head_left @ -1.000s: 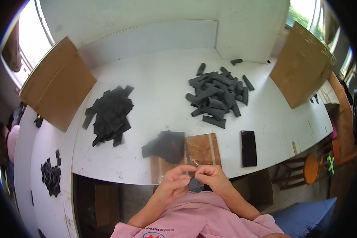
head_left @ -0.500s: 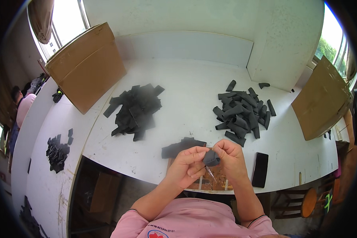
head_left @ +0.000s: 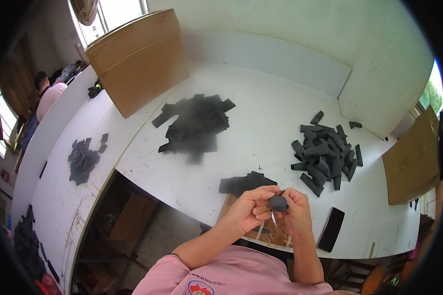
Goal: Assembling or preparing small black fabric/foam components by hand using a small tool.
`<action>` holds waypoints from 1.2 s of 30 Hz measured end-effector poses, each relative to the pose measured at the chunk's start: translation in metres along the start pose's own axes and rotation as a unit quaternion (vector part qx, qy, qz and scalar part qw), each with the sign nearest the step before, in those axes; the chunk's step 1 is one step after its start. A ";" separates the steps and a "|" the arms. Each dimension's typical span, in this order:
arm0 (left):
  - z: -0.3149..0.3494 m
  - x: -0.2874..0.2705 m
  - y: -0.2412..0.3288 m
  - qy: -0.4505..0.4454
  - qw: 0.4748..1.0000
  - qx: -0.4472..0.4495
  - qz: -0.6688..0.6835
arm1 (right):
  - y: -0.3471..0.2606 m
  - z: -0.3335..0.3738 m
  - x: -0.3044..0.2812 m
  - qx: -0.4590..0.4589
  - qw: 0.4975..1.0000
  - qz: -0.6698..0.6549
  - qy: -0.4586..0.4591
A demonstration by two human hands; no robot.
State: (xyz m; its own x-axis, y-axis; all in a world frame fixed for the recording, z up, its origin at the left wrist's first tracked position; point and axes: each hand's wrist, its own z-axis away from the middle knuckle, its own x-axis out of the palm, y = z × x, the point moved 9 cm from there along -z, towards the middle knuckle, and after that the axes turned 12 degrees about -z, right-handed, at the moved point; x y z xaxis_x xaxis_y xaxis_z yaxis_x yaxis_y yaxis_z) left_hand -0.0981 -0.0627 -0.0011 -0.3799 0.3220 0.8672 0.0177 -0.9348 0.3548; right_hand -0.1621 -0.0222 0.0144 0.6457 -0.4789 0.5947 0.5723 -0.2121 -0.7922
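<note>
Both of my hands meet over the near edge of the white table. My left hand and my right hand pinch the same small dark grey piece, curled into a short roll between the fingertips. A thin pale blade-like tip pokes down below the fingers; which hand holds it I cannot tell. Just beyond the hands lies a small stack of flat black pieces. Farther off to the right sits a heap of rolled dark pieces, and to the left a heap of flat black sheets.
A brown wooden board lies under the hands, a black flat rectangle to its right. Cardboard boxes stand at back left and right. A second table on the left carries more black pieces; a person sits beyond.
The view has swung leftward, so the piles sit farther right in the picture. My hands stay together on the small dark piece, which looks more tightly rolled now.
</note>
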 end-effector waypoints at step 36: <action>-0.024 -0.024 -0.002 -0.030 0.990 0.036 0.137 | 0.022 -0.021 -0.013 0.027 0.999 0.005 -0.026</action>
State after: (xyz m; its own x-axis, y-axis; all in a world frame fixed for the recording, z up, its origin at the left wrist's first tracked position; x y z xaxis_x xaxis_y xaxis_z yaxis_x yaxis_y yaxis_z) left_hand -0.1110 -0.0725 -0.0312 -0.2961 0.0693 0.9526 0.1790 -0.9757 0.1266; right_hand -0.1685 -0.0382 -0.0137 0.6760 -0.4352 0.5946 0.5918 -0.1601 -0.7900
